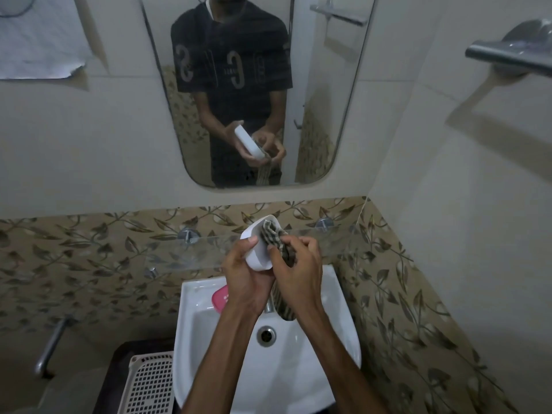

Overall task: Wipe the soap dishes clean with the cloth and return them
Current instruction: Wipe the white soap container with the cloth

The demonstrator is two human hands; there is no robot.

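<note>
Left hand (243, 274) grips a white soap dish (259, 249), tilted, above the far rim of the washbasin (313, 339); right hand (298, 264) pinches a striped cloth (273, 234) bunched inside the dish, its tail hanging near the tap; pink soap dish (219, 298) rests on the basin's far-left ledge; glass shelf (185, 258) beyond.

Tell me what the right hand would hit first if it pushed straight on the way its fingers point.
Probably the white soap dish: the right hand presses the checked cloth leftward into its hollow, so the dish's inner wall comes first, then the left hand gripping it.
</note>
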